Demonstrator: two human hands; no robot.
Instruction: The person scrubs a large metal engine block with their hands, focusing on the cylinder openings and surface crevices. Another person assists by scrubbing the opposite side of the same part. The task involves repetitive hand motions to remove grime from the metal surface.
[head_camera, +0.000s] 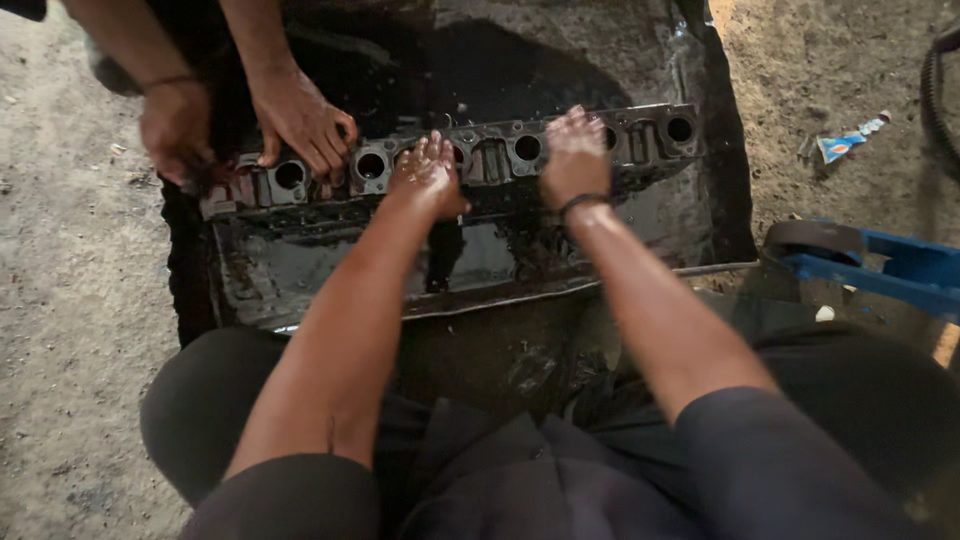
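Observation:
A long, greasy metal engine head with a row of round holes lies on its side in a shallow black tray of dark oily liquid. My left hand rests flat on its middle, fingers together and wet. My right hand, a dark band on the wrist, presses on the part further right. Across from me another person's two hands hold the left end of the same part.
The tray sits on a dirt floor. A blue metal frame with a black wheel stands at the right. A small crumpled tube lies on the ground at upper right. My knees are close to the tray's near edge.

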